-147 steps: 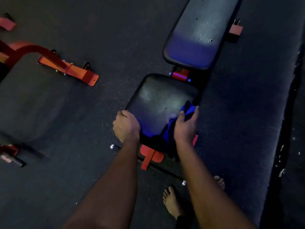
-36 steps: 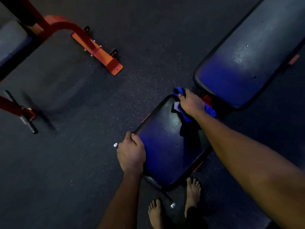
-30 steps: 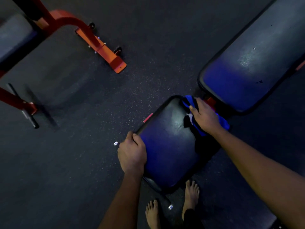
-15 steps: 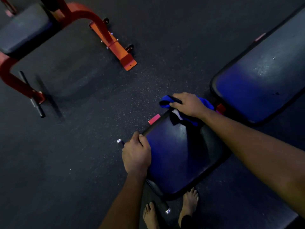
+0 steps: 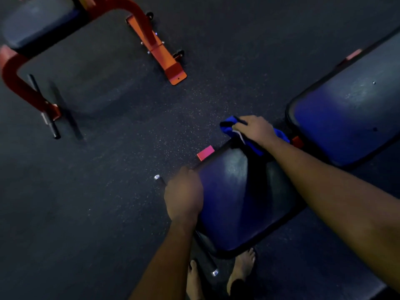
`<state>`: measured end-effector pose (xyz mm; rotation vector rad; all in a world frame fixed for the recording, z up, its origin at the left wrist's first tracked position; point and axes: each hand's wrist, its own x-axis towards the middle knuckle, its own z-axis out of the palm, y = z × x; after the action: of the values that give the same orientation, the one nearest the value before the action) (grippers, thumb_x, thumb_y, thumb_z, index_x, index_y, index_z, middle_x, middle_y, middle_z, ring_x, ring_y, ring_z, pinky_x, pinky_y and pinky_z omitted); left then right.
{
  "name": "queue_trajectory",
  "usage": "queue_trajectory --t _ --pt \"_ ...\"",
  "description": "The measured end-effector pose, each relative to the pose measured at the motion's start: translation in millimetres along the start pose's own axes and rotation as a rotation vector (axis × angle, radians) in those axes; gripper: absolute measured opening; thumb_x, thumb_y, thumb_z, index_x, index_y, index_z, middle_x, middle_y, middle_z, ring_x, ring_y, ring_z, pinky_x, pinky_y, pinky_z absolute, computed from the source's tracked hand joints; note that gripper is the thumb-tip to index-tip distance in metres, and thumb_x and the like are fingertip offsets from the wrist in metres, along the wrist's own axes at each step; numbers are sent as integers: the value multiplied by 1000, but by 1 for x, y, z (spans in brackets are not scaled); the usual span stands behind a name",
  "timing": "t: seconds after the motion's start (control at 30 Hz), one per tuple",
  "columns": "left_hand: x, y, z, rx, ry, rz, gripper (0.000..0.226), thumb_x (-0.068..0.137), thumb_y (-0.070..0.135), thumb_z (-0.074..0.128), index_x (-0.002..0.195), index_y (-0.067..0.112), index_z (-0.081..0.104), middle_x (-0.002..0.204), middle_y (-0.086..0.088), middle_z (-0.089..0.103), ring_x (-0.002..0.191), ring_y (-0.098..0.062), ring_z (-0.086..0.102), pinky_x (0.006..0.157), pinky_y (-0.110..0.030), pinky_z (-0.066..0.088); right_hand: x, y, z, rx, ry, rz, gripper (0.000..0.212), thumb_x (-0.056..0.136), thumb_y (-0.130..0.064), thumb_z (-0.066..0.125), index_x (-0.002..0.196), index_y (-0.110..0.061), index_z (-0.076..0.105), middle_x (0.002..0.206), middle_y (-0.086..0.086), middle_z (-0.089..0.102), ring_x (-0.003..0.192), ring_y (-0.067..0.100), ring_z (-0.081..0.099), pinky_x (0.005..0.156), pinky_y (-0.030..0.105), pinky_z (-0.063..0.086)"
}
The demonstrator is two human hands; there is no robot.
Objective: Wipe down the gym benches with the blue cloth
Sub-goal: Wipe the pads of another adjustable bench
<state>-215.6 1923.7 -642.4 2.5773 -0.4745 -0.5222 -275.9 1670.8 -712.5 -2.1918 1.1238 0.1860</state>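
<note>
- Head view, dim room w/ bluish light.
- Right hand [image 5: 254, 128]: palm down on the blue cloth [image 5: 228, 129], fingers bent over the bunched fabric and holding it.
- Cloth sits at the far corner of the seat surface [image 5: 244, 198]. One end sticks out past the fingertips over the floor [image 5: 108, 191]; the other end shows behind the wrist.
- Left hand [image 5: 184, 193]: on the seat's near-left edge, fingers curled over the rim and gripping it.
- Seat is dark padded vinyl w/ a pale sheen mid-surface, lying between the two forearms.
- Longer back pad [image 5: 350, 118] lies just beyond the seat, at right, w/ a narrow gap between them.
- Small red tab [image 5: 205, 153] pokes out at the seat's left edge, near the cloth.
- Dark bar w/ a silver end cap [image 5: 157, 177] sticks out just beside the left hand.
- Two bare feet [image 5: 242, 269] on the floor at the seat's near end.
- Another bench top left: orange frame [image 5: 155, 46] and dark pad [image 5: 36, 20], well apart from the hands.
</note>
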Motion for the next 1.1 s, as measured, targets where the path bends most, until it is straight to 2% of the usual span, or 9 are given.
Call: queue_trajectory --t 0.1,0.2,0.27,0.47,0.67,0.8,0.87,0.97,1.1 --pt "-2 0 -2 0 0 3 28 95 28 36 76 14 52 72 -9 58 72 -32 56 71 -48 51 -6 -19 3 -96 1 70 35 87 -50 51 97 -22 70 104 12 69 101 34 62 78 35 42" --pt "-3 1 -5 -43 16 -14 20 97 24 38 87 12 52 70 -5 51 72 -31 53 73 -49 49 -44 -35 17 -168 67 -379 28 89 -47 51 82 -22 61 80 -3 62 90 23 61 85 35 38" --pt "-6 -2 -5 -92 51 -20 14 98 21 39 95 12 50 66 1 47 66 -26 49 70 -48 47 -57 -33 20 -174 29 -519 28 89 -52 45 84 -26 54 81 -12 56 89 14 56 95 36 36" --pt "-9 -13 -9 -228 114 31 24 94 29 33 84 13 48 71 -6 57 67 -29 54 63 -46 44 -35 -52 21 -255 85 -197 43 82 -53 44 63 -15 50 75 5 65 84 29 62 70 35 36" --pt "-7 -45 -49 -244 144 9 23 99 23 38 84 13 53 71 -4 59 66 -25 54 61 -40 40 -90 -89 49 -164 94 -480 37 88 -49 47 67 -19 51 62 -6 53 69 16 53 73 29 28" --pt "-8 -76 -71 -308 100 9 30 94 30 34 82 15 57 72 -5 64 68 -25 60 65 -48 49 -84 -98 41 -247 53 -384 42 83 -55 40 61 -20 44 64 -7 51 80 24 60 71 33 30" --pt "-11 -88 -78 -342 55 12 30 96 29 35 81 16 59 72 -4 64 68 -26 61 65 -50 51 -88 -118 45 -302 47 -252 43 82 -53 37 57 -19 45 70 0 61 86 28 62 75 37 31" --pt "-12 -100 -86 -394 20 1 31 93 35 34 79 19 56 72 -5 65 69 -29 61 65 -54 53 -122 -145 68 -261 72 -319 38 83 -53 37 61 -24 48 79 -2 67 92 22 60 92 39 34" --pt "-17 -109 -100 -383 -22 13 27 96 30 36 79 19 55 73 -4 65 69 -27 60 65 -51 52 -148 -147 81 -288 86 -347 29 82 -54 42 75 -30 55 87 -12 60 109 16 52 114 48 17"
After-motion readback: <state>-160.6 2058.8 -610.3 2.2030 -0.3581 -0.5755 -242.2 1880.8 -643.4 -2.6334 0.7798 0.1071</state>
